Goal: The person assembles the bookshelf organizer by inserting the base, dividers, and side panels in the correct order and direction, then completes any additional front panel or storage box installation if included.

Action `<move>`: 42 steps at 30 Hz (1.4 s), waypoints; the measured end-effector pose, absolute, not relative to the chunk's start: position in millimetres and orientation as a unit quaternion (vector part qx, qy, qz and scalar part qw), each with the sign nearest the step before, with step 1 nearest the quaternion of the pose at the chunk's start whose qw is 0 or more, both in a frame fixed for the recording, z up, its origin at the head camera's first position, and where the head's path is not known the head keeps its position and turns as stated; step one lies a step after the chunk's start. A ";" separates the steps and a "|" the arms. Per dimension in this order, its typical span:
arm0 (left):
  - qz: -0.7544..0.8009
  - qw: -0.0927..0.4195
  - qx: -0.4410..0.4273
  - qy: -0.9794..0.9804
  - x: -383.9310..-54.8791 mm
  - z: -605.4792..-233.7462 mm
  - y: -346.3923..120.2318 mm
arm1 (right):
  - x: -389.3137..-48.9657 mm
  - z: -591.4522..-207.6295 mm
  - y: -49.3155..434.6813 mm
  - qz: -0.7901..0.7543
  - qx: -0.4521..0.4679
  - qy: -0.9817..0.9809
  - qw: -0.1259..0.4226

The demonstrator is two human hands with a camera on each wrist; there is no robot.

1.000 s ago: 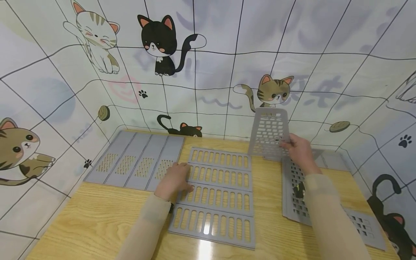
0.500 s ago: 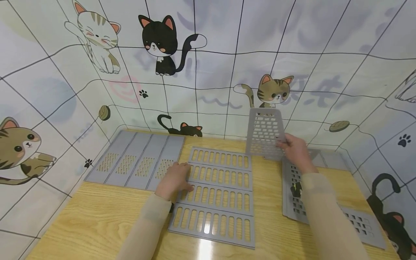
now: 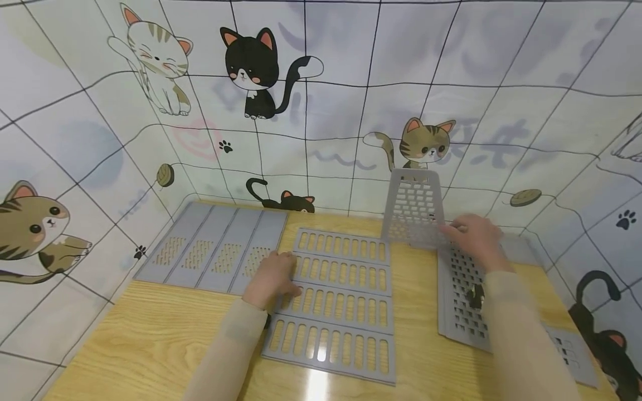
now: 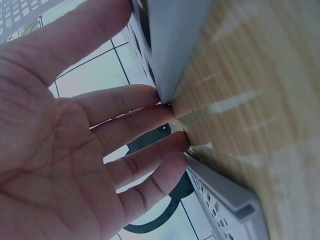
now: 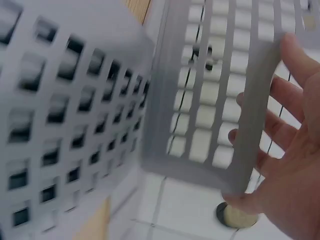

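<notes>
My right hand (image 3: 473, 239) is at the right edge of an upright grey plastic panel with small rectangular holes (image 3: 415, 195). In the right wrist view the thumb (image 5: 296, 57) lies at the front of that edge, and fingertips show behind it through the holes. My left hand (image 3: 271, 280) rests with loosely spread fingers between the grey slotted panels (image 3: 346, 328) and the grey panels with small perforations (image 3: 210, 245). Seen from the left wrist, its fingertips (image 4: 167, 111) touch the wood, and the thumb meets a panel's side.
Another grey panel with square holes (image 3: 458, 295) lies under the right forearm, and a further holed panel (image 3: 574, 353) lies at the far right. Everything rests on a wooden table (image 3: 150, 340), with cat-printed cloth (image 3: 341, 111) as walls behind and beside it.
The upright panel shifts slightly left, then back right. My right hand has moved right relative to it, toward its outer edge. The left hand keeps its place; the head view shifts a little.
</notes>
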State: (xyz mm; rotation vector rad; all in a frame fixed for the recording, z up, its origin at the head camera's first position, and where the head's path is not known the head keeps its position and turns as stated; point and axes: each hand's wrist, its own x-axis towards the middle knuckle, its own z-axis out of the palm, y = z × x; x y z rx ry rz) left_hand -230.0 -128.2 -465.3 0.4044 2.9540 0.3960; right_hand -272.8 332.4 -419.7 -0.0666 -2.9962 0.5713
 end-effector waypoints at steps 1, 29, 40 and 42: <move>0.132 0.068 0.135 0.980 -230.0 -465.8 -127.7 | -269.4 -422.3 338.9 0.194 -0.034 -0.979 0.042; 0.120 0.082 0.122 0.982 -227.4 -460.8 -124.2 | -255.2 -449.3 353.1 0.489 -0.240 -0.838 0.036; 0.141 0.108 0.127 0.976 -240.5 -456.5 -125.2 | -252.7 -449.9 354.5 0.489 -0.261 -0.832 0.032; 0.159 0.133 0.113 0.972 -251.6 -453.2 -124.3 | -251.8 -450.2 354.3 0.482 -0.266 -0.834 0.027</move>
